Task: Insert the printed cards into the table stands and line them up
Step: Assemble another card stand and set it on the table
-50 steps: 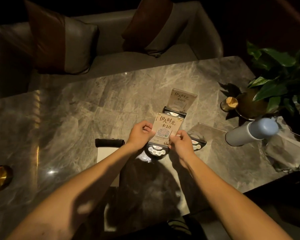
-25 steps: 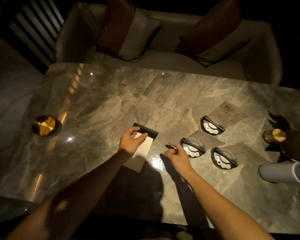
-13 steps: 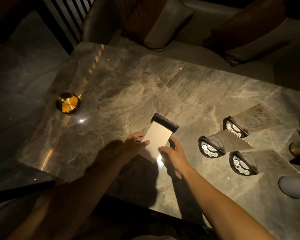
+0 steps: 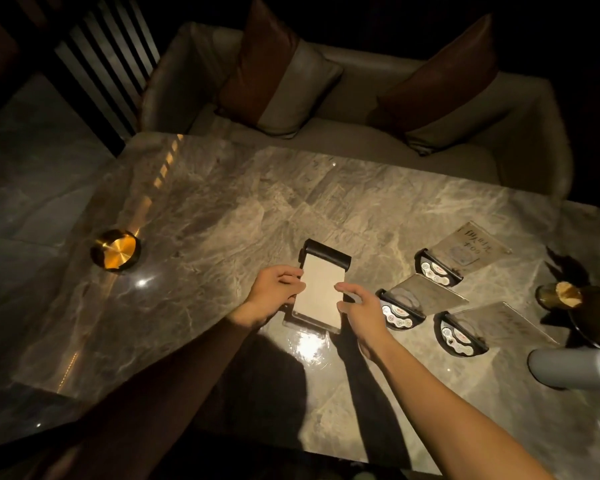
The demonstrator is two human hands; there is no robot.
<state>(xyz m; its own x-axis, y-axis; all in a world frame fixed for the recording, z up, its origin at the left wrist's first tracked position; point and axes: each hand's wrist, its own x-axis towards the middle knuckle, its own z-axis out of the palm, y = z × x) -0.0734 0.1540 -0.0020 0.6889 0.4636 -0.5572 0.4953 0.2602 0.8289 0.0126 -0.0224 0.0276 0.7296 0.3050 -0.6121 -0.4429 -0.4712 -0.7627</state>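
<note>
Sofa (image 4: pixel 361 81): sitting beyond the far edge of the counter, carrying two two-tone cushions (image 4: pixel 278 74) leaning against its back.
Counter (image 4: pixel 222 209): a marbled slab, lying under everything named below and catching bright glare near the person's hands.
Left hand (image 4: pixel 274 294): pressing against the left edge of the blank-faced stand, the fingers (image 4: pixel 291 271) curling onto that edge and the thumb lying on the pale face; gripping it.
Right hand (image 4: pixel 364 308): hovering at the right edge of the same stand, fingers spread wide, the fingertips near the pale face; whether they are touching it cannot be told.
Blank-faced stand (image 4: pixel 321 289): lying flat near the middle of the counter, its black roll-shaped base pointing toward the sofa, its pale face showing no print.
Three other stands (image 4: pixel 426 299): lying flat in a cluster just right of the right hand, each with a dark half-round base toward the person; the farthest one (image 4: pixel 465 252) is showing a printed card, and the print on the other two is too dim to read.
Pale cylinder (image 4: pixel 575 367): lying on its side at the right edge of the frame.
Brass dish (image 4: pixel 115 250): sitting well apart, on the left side.
</note>
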